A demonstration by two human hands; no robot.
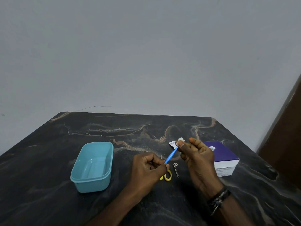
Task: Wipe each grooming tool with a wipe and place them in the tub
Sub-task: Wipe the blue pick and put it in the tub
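At the lower middle of the frame my left hand point(150, 167) pinches the near end of a thin blue tool point(171, 155), fingers curled around it. My right hand point(197, 158), just to the right, has its grip closed on a small white wipe point(180, 139) — pressed on the tool's far tip. Under my left hand lie yellow scissors point(167, 176), and beside them a metal nail clipper point(176, 169). The blue tub point(82, 181) stands on the bench point(40, 160) at left, nothing inside. Farther right — a purple and white box point(224, 156), with a torn wrapper point(173, 143) behind my fingers.
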